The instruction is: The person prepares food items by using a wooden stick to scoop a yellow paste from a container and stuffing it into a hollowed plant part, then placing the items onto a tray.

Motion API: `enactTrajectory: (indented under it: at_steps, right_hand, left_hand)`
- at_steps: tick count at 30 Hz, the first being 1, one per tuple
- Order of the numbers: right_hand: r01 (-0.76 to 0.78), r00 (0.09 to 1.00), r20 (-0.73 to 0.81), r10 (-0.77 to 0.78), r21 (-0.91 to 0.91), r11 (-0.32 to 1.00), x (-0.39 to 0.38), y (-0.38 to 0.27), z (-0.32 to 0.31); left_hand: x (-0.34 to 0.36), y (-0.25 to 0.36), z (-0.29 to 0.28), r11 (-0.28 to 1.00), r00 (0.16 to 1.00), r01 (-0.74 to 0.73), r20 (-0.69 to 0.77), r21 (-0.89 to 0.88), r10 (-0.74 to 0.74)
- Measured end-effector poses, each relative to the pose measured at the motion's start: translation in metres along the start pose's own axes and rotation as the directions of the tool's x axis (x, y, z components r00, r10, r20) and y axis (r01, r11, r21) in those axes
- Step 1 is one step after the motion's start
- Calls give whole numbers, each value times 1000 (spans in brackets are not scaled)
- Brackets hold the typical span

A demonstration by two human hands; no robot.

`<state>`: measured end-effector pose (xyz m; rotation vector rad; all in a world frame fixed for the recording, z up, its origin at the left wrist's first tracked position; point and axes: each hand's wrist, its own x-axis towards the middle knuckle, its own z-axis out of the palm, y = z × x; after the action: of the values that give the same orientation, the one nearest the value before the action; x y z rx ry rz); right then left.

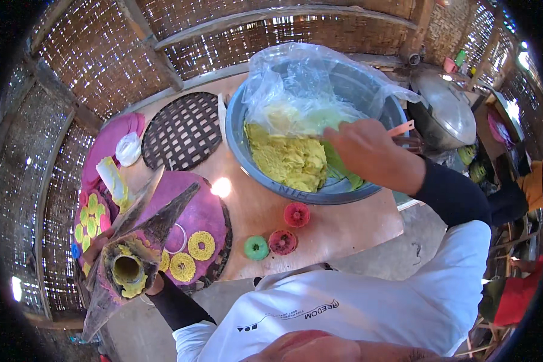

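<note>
At the far left of the worktop (344,232), flat yellow-green and pink pieces (92,222), set close together. Beside them, a white cylinder (113,181) smeared with yellow dough, tilted. In front, a wooden holder (146,243) with splayed arms and a dough-smeared round tube (142,269) at its middle; the left hand (158,283), largely hidden behind it, closes its fingers on the holder. Farther back, a purple sheet (104,151) and a small white bag (127,149), then a dark lattice tray (184,130), round, lying flat.

Next, a round purple sheet (193,202) carrying yellow dough rings (182,266) and a thin white ring (176,239). To its right, three thick ring-shaped pieces on bare wood: one green (256,248), two red (283,242).

At centre right, one large blue-grey basin (238,142), holding a mass of yellow-green dough (289,160) partly covered by clear plastic sheeting (301,81). Over the basin, beside the dough, the right hand (368,148), fingers bent; whether they grip anything cannot be told. Near its wrist, a pink handle (401,128). Beyond the basin, one lidded metal pot (445,108).
</note>
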<state>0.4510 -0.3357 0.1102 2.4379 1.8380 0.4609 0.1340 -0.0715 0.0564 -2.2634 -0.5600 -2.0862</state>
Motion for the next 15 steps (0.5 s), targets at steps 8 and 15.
enactTrajectory:
  at_steps: [8, 15]
  right_hand:
    - [-12, 999, 31, 11, 45, 999, 42, -3, 91]
    - [63, 978, 189, -88, 132, 989, 49, 4, 100]
  left_hand:
    - [-14, -24, -13, 992, 985, -60, 167, 111, 41]
    - [-6, -19, -2, 997, 987, -74, 138, -38, 78]
